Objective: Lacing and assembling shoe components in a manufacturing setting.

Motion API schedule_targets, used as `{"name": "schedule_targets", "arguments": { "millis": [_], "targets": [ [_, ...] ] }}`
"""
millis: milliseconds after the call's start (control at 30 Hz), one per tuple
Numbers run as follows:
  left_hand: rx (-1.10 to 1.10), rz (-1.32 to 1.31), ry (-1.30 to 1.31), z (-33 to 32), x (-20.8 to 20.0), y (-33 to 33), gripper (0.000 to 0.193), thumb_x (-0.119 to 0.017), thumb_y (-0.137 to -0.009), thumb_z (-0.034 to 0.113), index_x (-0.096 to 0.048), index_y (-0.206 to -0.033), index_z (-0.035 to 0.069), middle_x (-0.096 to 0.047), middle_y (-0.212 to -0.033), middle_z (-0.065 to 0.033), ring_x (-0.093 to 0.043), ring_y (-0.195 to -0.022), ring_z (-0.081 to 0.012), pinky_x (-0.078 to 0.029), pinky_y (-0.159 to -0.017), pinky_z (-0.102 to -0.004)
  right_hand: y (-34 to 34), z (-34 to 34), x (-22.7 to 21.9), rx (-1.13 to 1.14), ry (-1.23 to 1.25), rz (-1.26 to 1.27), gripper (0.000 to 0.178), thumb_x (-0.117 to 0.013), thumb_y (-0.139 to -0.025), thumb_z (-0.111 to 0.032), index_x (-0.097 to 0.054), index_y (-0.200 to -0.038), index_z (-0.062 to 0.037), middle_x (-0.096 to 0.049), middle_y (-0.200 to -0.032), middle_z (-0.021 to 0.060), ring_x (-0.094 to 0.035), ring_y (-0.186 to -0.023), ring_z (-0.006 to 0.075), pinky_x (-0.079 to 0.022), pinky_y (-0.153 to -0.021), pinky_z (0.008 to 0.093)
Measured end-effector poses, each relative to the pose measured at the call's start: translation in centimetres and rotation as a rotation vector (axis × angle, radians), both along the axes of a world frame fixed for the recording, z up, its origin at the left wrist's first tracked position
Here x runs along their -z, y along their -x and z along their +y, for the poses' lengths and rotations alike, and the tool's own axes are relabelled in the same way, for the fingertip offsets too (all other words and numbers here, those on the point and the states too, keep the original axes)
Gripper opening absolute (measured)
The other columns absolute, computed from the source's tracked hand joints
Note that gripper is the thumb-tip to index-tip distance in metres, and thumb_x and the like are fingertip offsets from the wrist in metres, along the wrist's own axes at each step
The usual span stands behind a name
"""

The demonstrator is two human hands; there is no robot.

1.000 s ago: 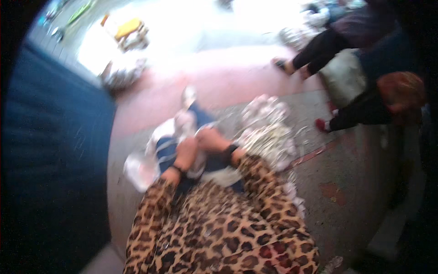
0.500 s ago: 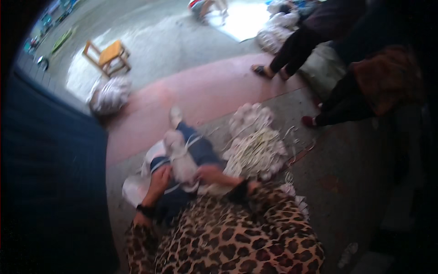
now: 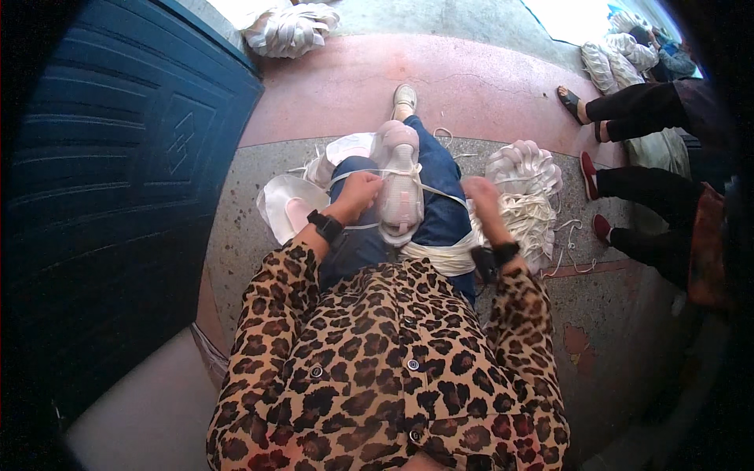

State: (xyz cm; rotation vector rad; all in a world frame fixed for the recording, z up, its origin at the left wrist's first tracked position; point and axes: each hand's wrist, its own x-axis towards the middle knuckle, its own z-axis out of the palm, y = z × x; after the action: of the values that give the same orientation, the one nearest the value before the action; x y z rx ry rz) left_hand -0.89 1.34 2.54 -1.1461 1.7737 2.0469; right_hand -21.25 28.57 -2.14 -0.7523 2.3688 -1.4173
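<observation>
A pale pink, shoe-shaped piece (image 3: 400, 192), probably a shoe upper, lies lengthwise between my jeans-clad thighs. A thin off-white cord (image 3: 444, 193) crosses it and meets in a knot or crossing near its right side. To the left of the piece, my left hand (image 3: 363, 194) is closed, pinching the cord. My right hand (image 3: 481, 195), smeared by motion, is out to the right above my thigh, where the other end of the cord runs into its fingers. A loose hank of off-white cords (image 3: 448, 257) is draped over my right thigh.
White and pink pieces (image 3: 283, 206) lie left of my legs. On the right floor sits a bundle of nested pale pieces (image 3: 525, 166) with a cord heap (image 3: 528, 224). A blue door (image 3: 149, 141) stands left; two people's legs (image 3: 640, 188) are at right. A white bundle (image 3: 290, 30) lies ahead.
My view has swung and now looks more squarely down at my lap. My hands have spread farther apart, the right one moving outward to the right, with the cord stretched across the shoe-shaped piece.
</observation>
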Motion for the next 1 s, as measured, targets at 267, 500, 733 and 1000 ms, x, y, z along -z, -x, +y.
{"name": "schedule_targets", "arguments": {
  "millis": [267,500,733,1000],
  "targets": [
    [0.429,0.04,1.069,0.1,-0.8,2.6,0.031,-0.052,-0.092,0.02,-0.067,-0.081,-0.005,-0.065,-0.079,-0.026,-0.065,-0.075,-0.0414,-0.052,-0.074,-0.0486,-4.1,-14.1,-5.0,-0.643,-0.406,0.302,0.025,-0.056,-0.094,-0.027,-0.055,-0.097,-0.0028,-0.067,-0.083,0.0221,-0.066,-0.082,0.0433,-0.052,-0.069,0.0513],
    [0.65,-0.016,1.277,0.4,-2.6,3.9,0.019,-0.056,-0.085,0.014,-0.073,-0.085,0.004,-0.07,-0.091,-0.0152,-0.061,-0.098,-0.0342,-0.053,-0.075,-0.0478,-4.5,-14.0,-3.8,-0.483,-0.391,0.158,0.022,-0.052,-0.096,-0.025,-0.051,-0.101,-0.0033,-0.066,-0.082,0.0248,-0.066,-0.081,0.0444,-0.051,-0.07,0.0542],
    [0.847,0.112,1.45,0.1,-2.8,5.0,0.014,-0.059,-0.082,0.014,-0.071,-0.079,0.008,-0.069,-0.087,-0.0096,-0.06,-0.098,-0.0291,-0.05,-0.075,-0.0443,-4.7,-14.3,-3.3,-0.457,-0.403,0.138,0.022,-0.052,-0.095,-0.025,-0.051,-0.101,-0.0039,-0.066,-0.084,0.0263,-0.065,-0.082,0.0457,-0.05,-0.072,0.0554],
    [0.643,0.087,1.458,0.3,-1.5,4.7,0.011,-0.064,-0.078,0.017,-0.071,-0.076,0.008,-0.069,-0.079,-0.0101,-0.064,-0.086,-0.0291,-0.051,-0.069,-0.0432,-5.0,-13.6,-4.5,-0.387,-0.35,0.07,0.026,-0.048,-0.099,-0.029,-0.052,-0.098,-0.0027,-0.065,-0.085,0.0276,-0.064,-0.082,0.0475,-0.05,-0.072,0.0558]
  ]
}}
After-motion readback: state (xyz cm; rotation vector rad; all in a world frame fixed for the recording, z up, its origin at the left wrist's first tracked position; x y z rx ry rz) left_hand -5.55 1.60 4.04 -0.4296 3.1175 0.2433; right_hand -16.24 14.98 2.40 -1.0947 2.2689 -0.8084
